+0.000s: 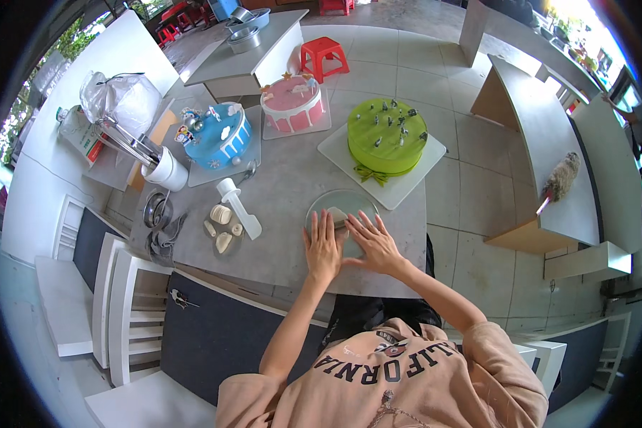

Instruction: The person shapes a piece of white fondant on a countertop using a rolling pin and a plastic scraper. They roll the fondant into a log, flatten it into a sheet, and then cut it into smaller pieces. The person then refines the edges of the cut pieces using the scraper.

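A round clear glass plate (348, 199) lies on the grey table before me. On it is a flat off-white piece of dough or fondant (336, 215), partly covered by my fingers. My left hand (324, 249) rests flat, palm down, its fingertips at the piece's left side. My right hand (375, 246) is spread over the plate's right half, fingertips by the piece's right edge. Neither hand grips anything. To the left, several off-white lumps (223, 242) sit on another clear dish, beside a white plastic spatula (244, 214).
A green cake (387, 134) on a white board stands just beyond the plate. Farther left are a pink cake (291, 104) and a blue cake (218, 136). A white tool cup (167, 170), a metal bowl (156, 209) and a grey cloth (166, 238) line the left edge.
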Tool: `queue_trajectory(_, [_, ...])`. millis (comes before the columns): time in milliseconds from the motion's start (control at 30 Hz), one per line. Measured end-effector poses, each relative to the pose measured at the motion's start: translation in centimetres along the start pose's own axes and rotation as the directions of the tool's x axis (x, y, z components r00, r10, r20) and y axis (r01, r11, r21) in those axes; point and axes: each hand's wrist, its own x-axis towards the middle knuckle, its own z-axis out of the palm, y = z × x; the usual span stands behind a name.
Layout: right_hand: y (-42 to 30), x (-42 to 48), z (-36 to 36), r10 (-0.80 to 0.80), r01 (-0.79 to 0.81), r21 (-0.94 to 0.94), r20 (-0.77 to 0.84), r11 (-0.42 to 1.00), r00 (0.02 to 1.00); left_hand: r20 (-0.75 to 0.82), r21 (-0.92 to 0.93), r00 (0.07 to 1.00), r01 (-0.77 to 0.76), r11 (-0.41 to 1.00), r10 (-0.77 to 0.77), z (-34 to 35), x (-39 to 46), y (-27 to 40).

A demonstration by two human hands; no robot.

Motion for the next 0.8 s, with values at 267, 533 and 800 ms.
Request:
queue_trajectory(267, [1.9, 6.6, 0.6, 0.079, -0.061, 0.147, -0.119, 0.987, 0.990, 0.029, -0.026, 1.000, -0.001, 1.000, 0.002, -0.9, -2.3, 1.2])
queue_trajectory(533, [0.8, 8.5, 5.3, 0.184, -0.181, 0.034, -0.230, 0.983, 0.956, 0.041, -0.061, 0.999, 0.011, 0.998, -0.008, -1.5, -3.4, 1.9])
queue_trajectory(800, [-0.6, 6.7, 4.6, 0.160, -0.176, -0.067, -0.187, 0.982, 0.969, -0.036, -0.047, 0.997, 0.072, 0.996, -0.074, -1.1, -4.5, 3.0])
